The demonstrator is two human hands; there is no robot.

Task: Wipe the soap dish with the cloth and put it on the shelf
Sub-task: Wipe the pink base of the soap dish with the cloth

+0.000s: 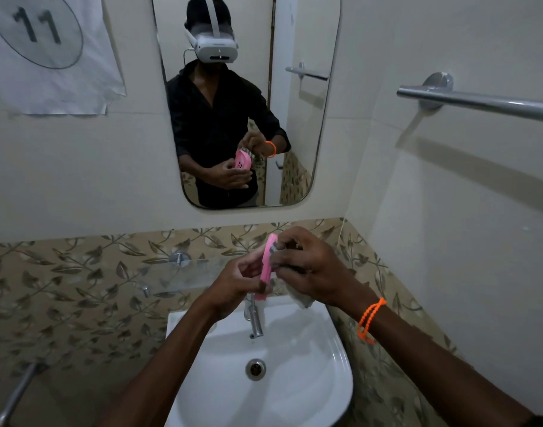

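Observation:
A pink soap dish [267, 266] stands on edge above the basin, gripped from the left by my left hand [236, 282]. My right hand [307, 266], with an orange band at the wrist, presses a pale grey cloth [299, 298] against the dish's right face. Most of the cloth is hidden under the fingers; a crumpled end hangs below the palm. A glass shelf [171, 274] runs along the leaf-patterned tiles just behind and to the left of the hands. The mirror [248, 100] reflects the dish's perforated side.
A white basin [325, 380] with a chrome tap [254, 318] lies directly under the hands. A towel rail [479, 103] sticks out from the right wall. A metal handle [17, 392] sits low on the left. A paper sheet marked 11 [45, 50] hangs top left.

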